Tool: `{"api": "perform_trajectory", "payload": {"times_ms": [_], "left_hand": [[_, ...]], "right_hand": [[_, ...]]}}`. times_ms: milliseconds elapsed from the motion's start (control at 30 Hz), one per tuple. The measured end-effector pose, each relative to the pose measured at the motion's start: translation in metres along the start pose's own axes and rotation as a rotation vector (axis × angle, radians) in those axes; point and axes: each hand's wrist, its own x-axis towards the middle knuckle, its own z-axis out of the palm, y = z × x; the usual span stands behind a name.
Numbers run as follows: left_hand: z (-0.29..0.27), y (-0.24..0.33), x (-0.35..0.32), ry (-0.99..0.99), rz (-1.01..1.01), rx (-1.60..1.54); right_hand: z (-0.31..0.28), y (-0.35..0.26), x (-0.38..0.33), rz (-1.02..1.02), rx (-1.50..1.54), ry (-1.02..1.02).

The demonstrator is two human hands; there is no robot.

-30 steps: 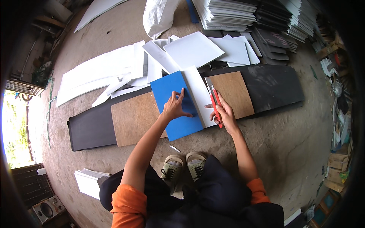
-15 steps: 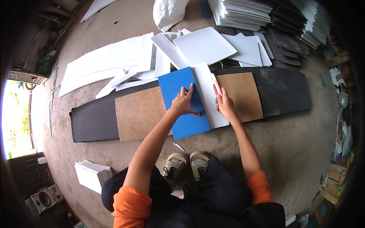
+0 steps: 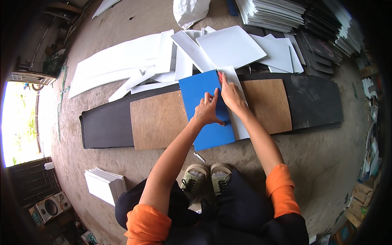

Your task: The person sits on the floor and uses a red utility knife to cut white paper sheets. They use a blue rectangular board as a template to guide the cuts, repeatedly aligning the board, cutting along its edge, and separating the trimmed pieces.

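A blue rectangular board lies across a white sheet, whose strip shows along its right side. My left hand rests on the blue board with thumb and fingers spread, pressing it from above. A slim red utility knife is in my right hand, held at the far right corner of the blue board, over the white strip. The index finger stretches along the knife; its tip is too small to make out. Beneath the sheet lies a brown wooden board on a long black mat.
Loose white sheets and offcuts lie beyond the mat, with a white sack behind. Tall sheet stacks stand at far right. A small white stack sits left of my feet. A small white pen-like thing lies before my shoes.
My right hand has moved left and away from me, bringing the knife from above the white strip to the blue board's far right edge. My left hand stays on the board.
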Motion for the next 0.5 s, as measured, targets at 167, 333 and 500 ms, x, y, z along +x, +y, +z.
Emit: {"api": "perform_trajectory", "payload": {"times_ms": [167, 333, 500], "left_hand": [[-0.003, 0.005, 0.002, -0.025, -0.013, 0.019], [0.003, 0.003, 0.003, -0.013, -0.026, 0.020], [0.013, 0.005, 0.004, 0.043, -0.050, -0.013]], "right_hand": [[0.009, -0.008, 0.006, 0.020, -0.080, 0.047], [-0.005, -0.015, -0.006, 0.043, 0.011, 0.022], [-0.008, 0.009, -0.085, 0.082, 0.147, -0.064]]}}
